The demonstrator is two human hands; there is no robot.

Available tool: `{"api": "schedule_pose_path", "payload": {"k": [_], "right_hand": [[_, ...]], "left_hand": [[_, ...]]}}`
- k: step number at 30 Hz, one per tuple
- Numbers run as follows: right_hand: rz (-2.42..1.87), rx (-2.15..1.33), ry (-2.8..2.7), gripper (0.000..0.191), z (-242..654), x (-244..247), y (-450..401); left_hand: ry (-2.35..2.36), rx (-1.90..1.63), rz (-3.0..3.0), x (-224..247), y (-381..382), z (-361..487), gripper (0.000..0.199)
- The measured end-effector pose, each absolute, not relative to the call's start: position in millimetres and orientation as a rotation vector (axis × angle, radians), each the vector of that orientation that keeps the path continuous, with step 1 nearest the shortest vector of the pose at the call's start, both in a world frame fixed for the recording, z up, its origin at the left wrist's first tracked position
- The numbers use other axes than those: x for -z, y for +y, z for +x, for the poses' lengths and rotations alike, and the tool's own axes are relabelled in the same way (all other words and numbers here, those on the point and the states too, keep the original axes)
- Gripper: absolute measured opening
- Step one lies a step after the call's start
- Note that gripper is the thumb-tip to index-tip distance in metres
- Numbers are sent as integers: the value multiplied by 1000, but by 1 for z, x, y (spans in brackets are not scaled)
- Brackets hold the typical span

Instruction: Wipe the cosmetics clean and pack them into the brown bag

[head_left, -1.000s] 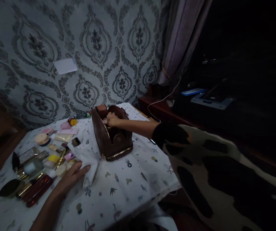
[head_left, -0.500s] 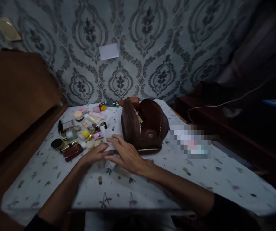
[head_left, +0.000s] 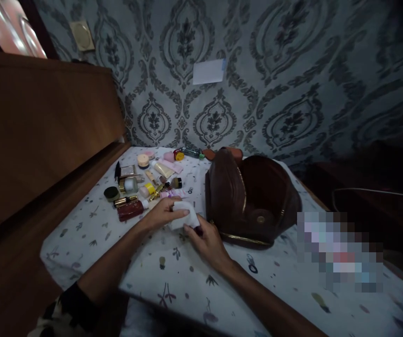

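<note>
My left hand (head_left: 164, 213) is closed on a folded white wipe (head_left: 184, 219), with its thumb lying across the top. My right hand (head_left: 208, 241) is closed at the wipe's right edge, gripping a small dark item (head_left: 198, 230) mostly hidden by the fingers and cloth. Just right of my hands stands a brown leather bag (head_left: 222, 187), its zip open and its dark inside showing. Beyond my left hand lie several cosmetics, among them a dark red case (head_left: 130, 211), a cream tube (head_left: 162, 169), a glass jar (head_left: 130, 185) and a round black lid (head_left: 111, 193).
A cloth with a plant print (head_left: 187, 285) covers the table. At the right lies a blurred-out item (head_left: 341, 252). A wooden headboard-like panel (head_left: 47, 121) rises on the left, and a patterned wall (head_left: 218, 107) stands behind. A white cable (head_left: 370, 191) runs at far right.
The view has turned left and come closer to the table. My hands, earlier together low over the cosmetics, now hold the wipe up between them, the right palm turned upward.
</note>
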State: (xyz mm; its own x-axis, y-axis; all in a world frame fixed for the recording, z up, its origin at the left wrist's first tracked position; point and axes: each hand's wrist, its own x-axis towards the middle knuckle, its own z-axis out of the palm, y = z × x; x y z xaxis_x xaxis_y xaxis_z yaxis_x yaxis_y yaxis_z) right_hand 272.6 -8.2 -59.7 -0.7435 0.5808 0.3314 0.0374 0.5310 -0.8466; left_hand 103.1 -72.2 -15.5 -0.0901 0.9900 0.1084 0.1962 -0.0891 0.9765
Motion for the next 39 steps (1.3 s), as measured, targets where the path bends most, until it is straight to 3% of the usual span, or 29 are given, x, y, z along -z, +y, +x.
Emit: {"api": "schedule_pose_path", "payload": {"k": [8,17,20,24,27,31,39], "right_hand": [[-413,-1228,-2176,20,275,59,-13],[-385,-1130,-2283,25,276,54,-16],[-392,-1143,-2277,26,276,55,-16],[-425,-1153,-2271,25,274,58,-14],[-434,-1153,-2293,25,273,59,-13],[-491,-1173,-2309,25,274,60,-12],[-460,-1218,-2284,28,273,77,-6]], "left_hand": [[1331,-1261,1245,16,-74,109,45],[1629,-1612,1234,20,-68,100,26],[1780,-1610,1288,5,-63,84,20],[2061,-1584,1383,-34,-45,39,28],[2567,-1305,1485,-63,-23,-9,32],[2808,-1115,1433,-80,9,-71,28],[2840,-785,1339,-37,78,-155,29]]}}
